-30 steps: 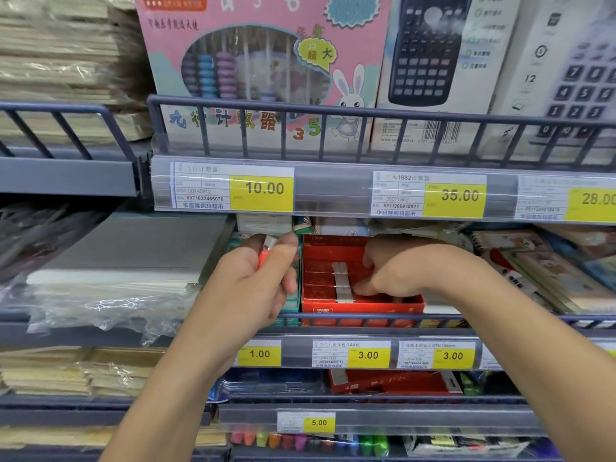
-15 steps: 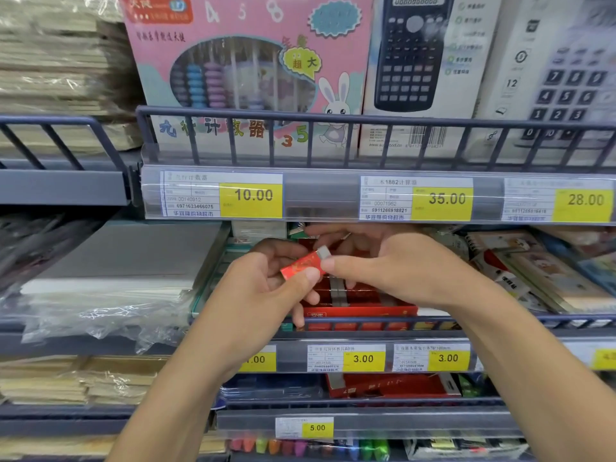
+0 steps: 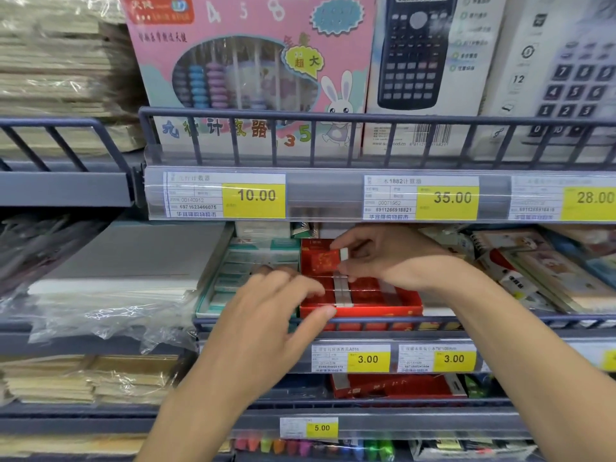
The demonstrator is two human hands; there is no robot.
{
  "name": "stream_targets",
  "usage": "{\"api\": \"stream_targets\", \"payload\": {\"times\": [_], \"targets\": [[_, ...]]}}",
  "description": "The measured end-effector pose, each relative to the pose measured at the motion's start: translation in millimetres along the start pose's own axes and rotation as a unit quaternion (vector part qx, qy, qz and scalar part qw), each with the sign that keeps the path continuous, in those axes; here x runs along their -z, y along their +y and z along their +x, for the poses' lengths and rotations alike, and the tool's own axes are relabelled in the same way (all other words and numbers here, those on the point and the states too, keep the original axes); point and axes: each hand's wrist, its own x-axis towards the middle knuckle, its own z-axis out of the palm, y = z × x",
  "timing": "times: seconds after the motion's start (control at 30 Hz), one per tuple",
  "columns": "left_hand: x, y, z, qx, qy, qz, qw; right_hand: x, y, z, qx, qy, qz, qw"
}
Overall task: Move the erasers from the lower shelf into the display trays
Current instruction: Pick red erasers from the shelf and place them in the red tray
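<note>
- Grey metal shelving [image 3: 66,191] fills the view, with railed fronts [image 3: 366,116].
- Clear label strips carry yellow price tags [image 3: 254,200].
- A pink abacus box [image 3: 253,71] and a calculator box [image 3: 430,61] stand on the top shelf.
- Plastic-wrapped paper stacks [image 3: 110,288] lie left.

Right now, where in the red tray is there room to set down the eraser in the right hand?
The right hand pinches the red eraser over the red tray's back left corner, which looks bare. The tray's front rows are packed, and the left hand covers its front left edge.
</note>
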Motion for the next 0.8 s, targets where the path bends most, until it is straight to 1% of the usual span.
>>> {"api": "stream_targets", "payload": {"times": [0.07,0.17,0.27,0.33,0.57,0.73,0.8], "targets": [[-1.2,0.4,-0.5,-0.026,0.001,0.016,1.0,-6.2,-0.9,7.2,0.01,0.001,-0.055,0.998],[-2.6,-1.6,0.5,-0.062,-0.01,0.027,0.998,-15.3,-1.9,14.4,0.047,0.033,-0.135,0.989],[-4.5,-3.4,0.4,-0.071,-0.01,0.035,0.997,-20.0,-2.4,16.2,0.094,0.035,-0.227,0.969],[-5.2,-3.6,0.0,-0.073,-0.006,0.041,0.996,-21.3,-2.1,17.5,0.111,0.029,-0.263,0.958],[-9.6,-7.3,-0.4,-0.086,0.016,0.042,0.995,-24.1,0.2,18.7,0.122,0.049,-0.256,0.958],[-4.3,-6.2,-2.4,-0.067,-0.005,0.014,0.998,-21.1,-0.9,12.1,0.099,0.051,-0.229,0.967],[-0.1,-7.3,-5.7,-0.054,0.028,-0.005,0.998,-20.7,-4.3,-0.8,0.09,0.076,-0.181,0.976]]}}
